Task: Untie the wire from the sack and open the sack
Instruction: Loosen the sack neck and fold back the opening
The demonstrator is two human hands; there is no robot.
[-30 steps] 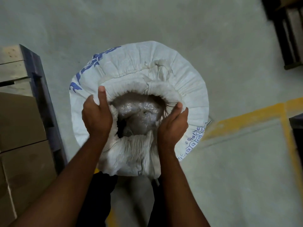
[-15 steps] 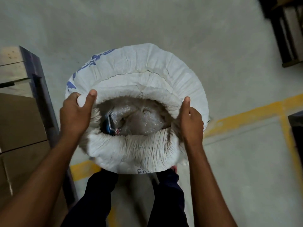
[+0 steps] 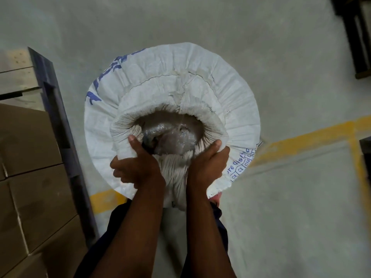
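A white woven sack (image 3: 172, 77) with blue print stands upright on the floor in front of me. Its mouth is open, with the rim rolled outward into a thick collar. Inside shows a clear plastic liner (image 3: 172, 135) over greyish contents. My left hand (image 3: 136, 167) grips the near left part of the rolled rim, thumb over the edge. My right hand (image 3: 208, 163) grips the near right part of the rim. Between my hands the fabric bunches into pleats. No wire is visible.
Stacked brown cardboard boxes (image 3: 30, 177) on a dark-edged wooden pallet (image 3: 52, 97) stand close on the left. A yellow floor line (image 3: 301, 139) runs to the right of the sack. Dark furniture legs (image 3: 353, 33) are at the top right. My dark trousers show below the sack.
My hands were spread apart on the left and right sides of the rim; they have come together at the near side, gripping the rolled edge closer to me. The camera view shifted slightly.
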